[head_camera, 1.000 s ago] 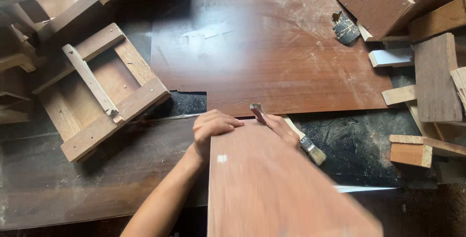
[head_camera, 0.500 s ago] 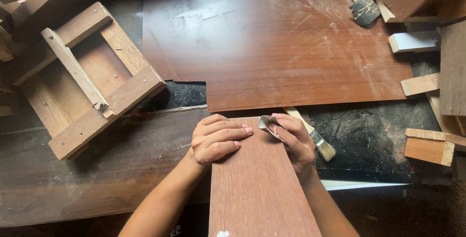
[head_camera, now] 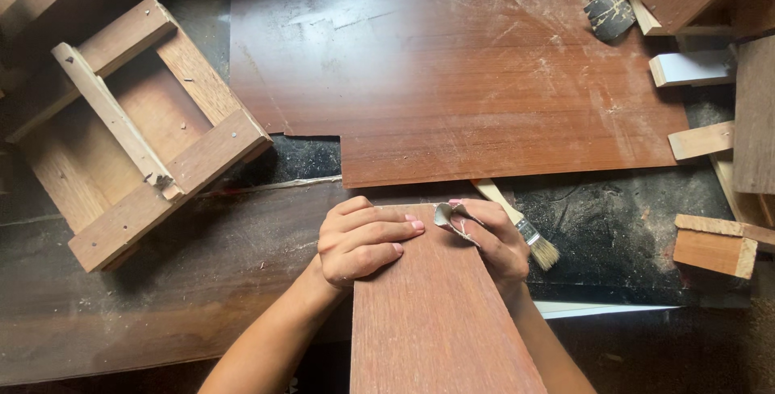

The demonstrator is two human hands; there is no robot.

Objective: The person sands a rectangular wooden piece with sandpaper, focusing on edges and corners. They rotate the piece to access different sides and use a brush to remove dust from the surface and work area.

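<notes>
Sandpaper (head_camera: pixel 449 218), a small folded grey scrap, sits pinched in the fingers (head_camera: pixel 476 215) of the right hand (head_camera: pixel 492 241), pressed at the far end of a reddish-brown plank (head_camera: pixel 436 313). The fold gives the scrap a firm edge to bear on the wood, which would explain why it is gripped so tightly near the fingertips. The plank runs from the bottom of the view up the middle, its far end lying near the edge of a large veneer sheet (head_camera: pixel 484 79) spread on the dark surface (head_camera: pixel 121 297).

The left hand (head_camera: pixel 359 241) rests on the plank's far left corner, fingers curled into a loose fist and grasping nothing; judged from its position, it pins the board flat so it does not slide under the rubbing.

Just beyond the right hand lies a paintbrush (head_camera: pixel 521 228) with a pale handle and light bristles, partly hidden by the knuckles, within easy reach, perhaps for sweeping dust.

To the left stands a rough wooden frame (head_camera: pixel 137 127) with a slat nailed across it, well apart from the hands. On the right, offcut blocks (head_camera: pixel 714 249) and pale strips are heaped at the edge, and a torn dark sandpaper piece (head_camera: pixel 607 8) lies on the veneer sheet's far corner. Sawdust streaks the sheet.
</notes>
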